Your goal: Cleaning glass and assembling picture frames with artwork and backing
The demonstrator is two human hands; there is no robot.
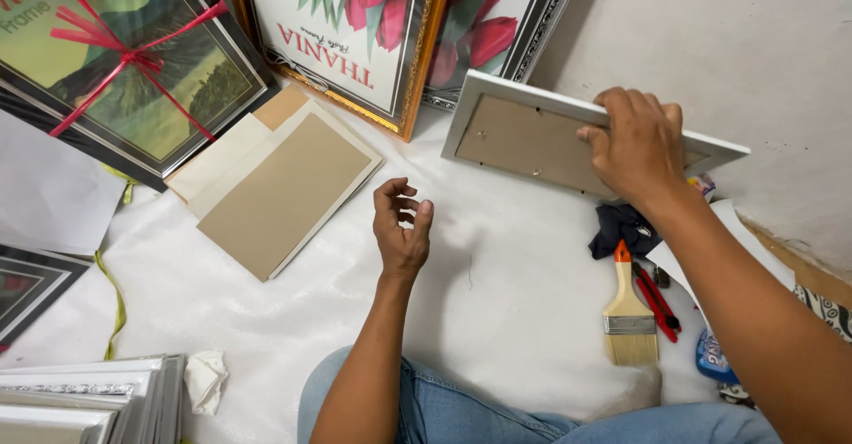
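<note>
Toward the upper right of the frame, the right hand (635,147) grips the top edge of a white picture frame (524,107), fingers curled over the rim, holding it tilted up with its brown backing board facing the camera. Small tabs show along the backing's edge; whether all are pressed down cannot be told, so the back looks fitted but perhaps not yet secured. At center, the left hand (401,222) hovers over the white sheet (497,320), fingers loosely curled and pinched together, holding nothing that can be made out.

Left of center lie 2 or 3 stacked cardboard sheets (280,191). At lower right, a paintbrush (628,315) lies beside red pliers (657,302), near a dark cloth (621,227). Framed prints lean along the top: a tulip print (355,27) and a landscape print tied with red ribbon (124,62). Nothing lies between the hands and the frame.
</note>
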